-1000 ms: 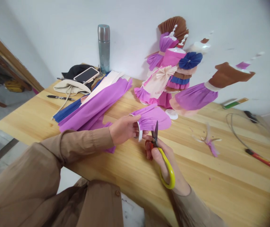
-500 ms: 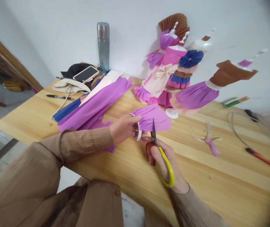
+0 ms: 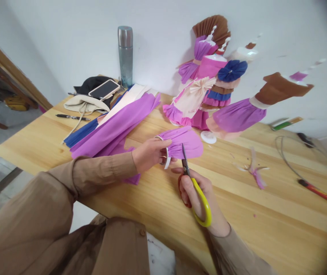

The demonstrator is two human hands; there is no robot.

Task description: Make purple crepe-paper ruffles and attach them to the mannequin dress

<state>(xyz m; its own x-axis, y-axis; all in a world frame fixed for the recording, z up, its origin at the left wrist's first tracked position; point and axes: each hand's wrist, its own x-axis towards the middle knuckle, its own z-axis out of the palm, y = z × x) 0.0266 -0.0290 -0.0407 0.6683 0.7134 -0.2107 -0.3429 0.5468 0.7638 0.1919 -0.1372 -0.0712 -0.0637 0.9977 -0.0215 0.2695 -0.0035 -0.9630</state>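
Pinched in my left hand is a gathered piece of purple crepe paper, with a white band along its gathered edge and one end of the band hanging loose. My right hand is closed around scissors with yellow and red handles. Their dark blades look nearly closed and point up, lying in front of the paper's lower edge. Whether the blades touch the paper, I cannot tell. Some fingers of my left hand are hidden behind the paper.
Purple crepe sheets lie left on the wooden table. Behind stand paper-dressed forms, one in a brown top, and a steel flask. A phone rests on pouches. Scraps and a red-handled tool are at right.
The scissors have shifted slightly left and down with my right hand. The purple piece has tilted a little, its far edge drawing in to the left. Both hands keep their holds.
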